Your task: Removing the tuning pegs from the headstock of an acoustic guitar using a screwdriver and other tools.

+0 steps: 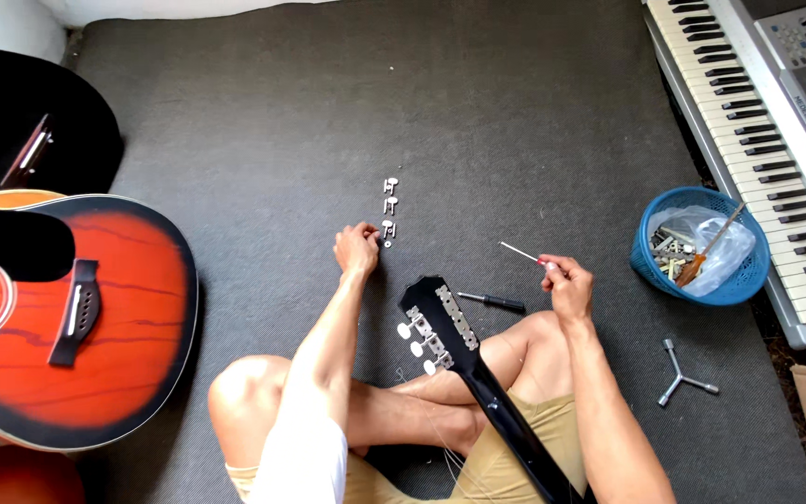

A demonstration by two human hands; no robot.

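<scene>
Two bare hands work over a dark grey carpet, seen from above, listed left to right.

1. A sunburst orange acoustic guitar body [67, 317] lies flat at the far left, well apart from the hands.
2. The left hand [356, 249] reaches forward, fingers curled and pressed together on the carpet, fingertips touching the nearest of a short row of small silver tuning pegs [389, 207]. Whether one is already pinched cannot be told. Picking up one peg at a time looks wisest, so the row stays in order.
3. A black guitar headstock [436, 322] rests across the person's crossed legs, tuners with white knobs mounted on its left edge. It seems to need steady support from the knees while parts go on.
4. A black-handled screwdriver [493, 301] lies on the carpet just beside the headstock.
5. The right hand [566, 283] pinches a thin white-tipped screwdriver [524, 253] between thumb and fingers, tip pointing left.
6. A metal three-way wrench [681, 375] lies near the right knee.
7. A blue basket [647, 261] of hardware sits beside an electronic keyboard [757, 140].
</scene>
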